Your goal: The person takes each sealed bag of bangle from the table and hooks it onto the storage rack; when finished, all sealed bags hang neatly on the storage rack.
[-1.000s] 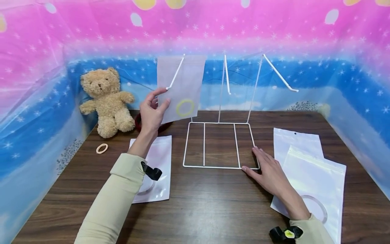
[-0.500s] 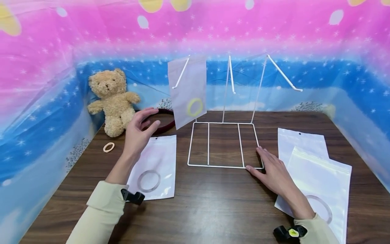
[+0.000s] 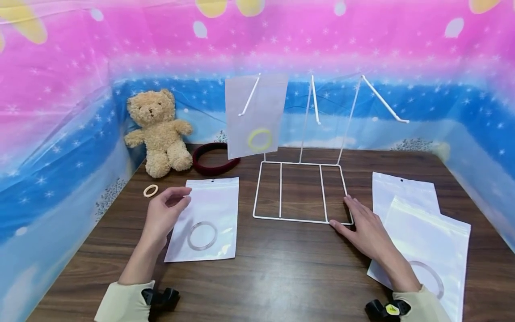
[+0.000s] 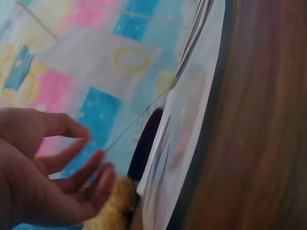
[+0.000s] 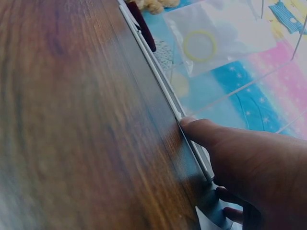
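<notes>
My left hand (image 3: 162, 217) hovers beside the left edge of a white zip bag (image 3: 217, 201) that lies flat with a clear ring inside. Its fingers are loosely bent with nothing between them. My right hand (image 3: 364, 228) rests on the front right corner of a white wire display rack (image 3: 289, 219). In the right wrist view, the thumb (image 5: 201, 129) touches the front bar of the base. From the rack's left hook hangs another zip bag (image 3: 245, 103) with a yellow ring (image 3: 259, 140) showing in its lower part. The middle and right hooks carry no bag.
Two overlapping white bags (image 3: 438, 228) lie at the right, the upper one partly covered by my right forearm. A teddy bear (image 3: 158, 132) sits back left. Near it are a dark red headband (image 3: 215, 170) and a small beige ring (image 3: 150, 191).
My left hand has left the hanging bag and come down toward the table. The bag swung on its hook after that. My right hand has stayed on the rack's corner.
</notes>
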